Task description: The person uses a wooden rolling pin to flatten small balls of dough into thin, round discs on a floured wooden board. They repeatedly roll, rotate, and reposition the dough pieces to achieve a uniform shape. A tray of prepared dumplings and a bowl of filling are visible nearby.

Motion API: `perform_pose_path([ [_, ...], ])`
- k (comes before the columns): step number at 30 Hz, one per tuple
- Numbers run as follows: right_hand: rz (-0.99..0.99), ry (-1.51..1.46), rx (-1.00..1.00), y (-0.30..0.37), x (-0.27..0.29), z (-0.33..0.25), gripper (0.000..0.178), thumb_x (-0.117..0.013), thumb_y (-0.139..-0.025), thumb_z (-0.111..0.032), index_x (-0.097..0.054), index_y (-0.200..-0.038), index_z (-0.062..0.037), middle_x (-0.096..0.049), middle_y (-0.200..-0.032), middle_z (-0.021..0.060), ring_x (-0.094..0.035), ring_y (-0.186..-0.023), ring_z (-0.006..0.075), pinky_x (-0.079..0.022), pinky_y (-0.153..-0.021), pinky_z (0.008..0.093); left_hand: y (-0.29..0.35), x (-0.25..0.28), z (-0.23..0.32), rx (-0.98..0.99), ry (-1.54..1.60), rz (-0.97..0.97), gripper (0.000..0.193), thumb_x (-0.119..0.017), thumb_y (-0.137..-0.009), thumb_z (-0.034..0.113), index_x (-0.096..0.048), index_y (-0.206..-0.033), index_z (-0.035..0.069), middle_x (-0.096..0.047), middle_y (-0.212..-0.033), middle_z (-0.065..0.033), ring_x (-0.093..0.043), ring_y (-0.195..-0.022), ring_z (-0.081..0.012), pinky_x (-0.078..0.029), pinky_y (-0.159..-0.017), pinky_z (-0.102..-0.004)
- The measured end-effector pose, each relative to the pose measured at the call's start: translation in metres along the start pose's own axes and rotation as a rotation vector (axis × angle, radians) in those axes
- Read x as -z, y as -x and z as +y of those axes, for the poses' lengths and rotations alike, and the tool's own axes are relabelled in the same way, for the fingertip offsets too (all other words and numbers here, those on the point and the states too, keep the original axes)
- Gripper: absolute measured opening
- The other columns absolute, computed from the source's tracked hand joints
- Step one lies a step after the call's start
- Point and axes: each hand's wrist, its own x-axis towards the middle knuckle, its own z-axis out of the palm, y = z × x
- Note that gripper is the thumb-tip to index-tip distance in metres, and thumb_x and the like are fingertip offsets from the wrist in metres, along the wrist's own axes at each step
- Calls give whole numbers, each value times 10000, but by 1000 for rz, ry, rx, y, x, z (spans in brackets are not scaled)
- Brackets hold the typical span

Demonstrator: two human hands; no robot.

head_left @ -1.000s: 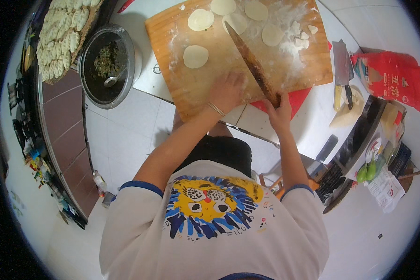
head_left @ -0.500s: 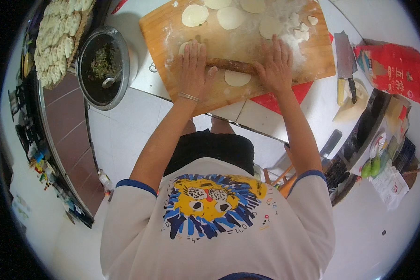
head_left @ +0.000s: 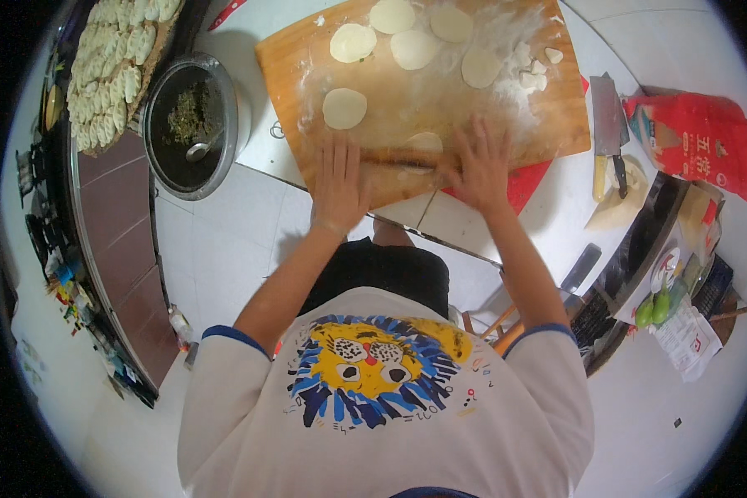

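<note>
- L hand [head_left: 342, 178]: palm down, fingers straight & fairly close together, laid flat over L end of the rolling pin [head_left: 398, 156]; no curled grip seen.
- R hand [head_left: 481, 166]: also palm down, over pin's R end; fingers straight, spread a bit wider than L's. Thumb contact w/ pin hard to tell.
- Pin lies crosswise btwn hands, on top of a thin dough round [head_left: 425, 142] near board's near edge; dough shows both sides of pin.
- Step in hand looks to be rolling that round out, prob. mid-stroke; thickness can't be told.
- Next move, I'd judge, calls for even press. from both palms, then a turn of the round so it thins evenly; too much wt. on one end could leave it lopsided.
- Wooden board [head_left: 390, 95], floury, on white desk [head_left: 560, 191]; red sheet [head_left: 529, 187] pokes out under its near R edge.
- Farther up board: one flat wrapper [head_left: 344, 109] alone at L, five more toward far side, plus small dough lumps [head_left: 532, 81] at R.
- R of board: cleaver [head_left: 607, 116], black-handled knife [head_left: 620, 174], red bag [head_left: 697, 141] beyond.
- L of board: metal bowl [head_left: 231, 116] w/ chopped green filling [head_left: 191, 112] & spoon [head_left: 197, 152]; past it, rows of dumplings [head_left: 112, 75].
</note>
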Motion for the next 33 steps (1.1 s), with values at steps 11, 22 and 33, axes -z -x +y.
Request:
perform_pose_path([
  [11, 234, -421, -411, 19, 25, 10, 368, -698, -762, -95, -534, -1089, -50, -538, -973, 147, -533, -917, 344, -445, -772, 426, -69, -27, 65, -14, 350, -12, 432, -661, -793, 125, -527, -1195, 39, -484, -1206, -201, -488, -1095, -392, -417, -934, -480],
  [22, 384, -662, -650, 48, 13, -1, 266, -684, -817, -89, -529, -1013, 3, -501, -912, 147, -498, -845, 296, -413, -768, 374, -107, -32, 83, 432, 472, -239, 258, -641, -757, 57, -587, -1007, 23, -586, -1002, -206, -569, -980, -383, -467, -850, -446],
  [33, 431, -677, -636, 39, 14, 8, 253, -682, -831, -111, -535, -997, 10, -501, -884, 142, -497, -818, 287, -418, -747, 370, -106, -29, 49, 373, 1075, -225, 156, -584, -901, 76, -603, -1045, 18, -662, -982, -109, -629, -875, -184, -500, -746, -313],
])
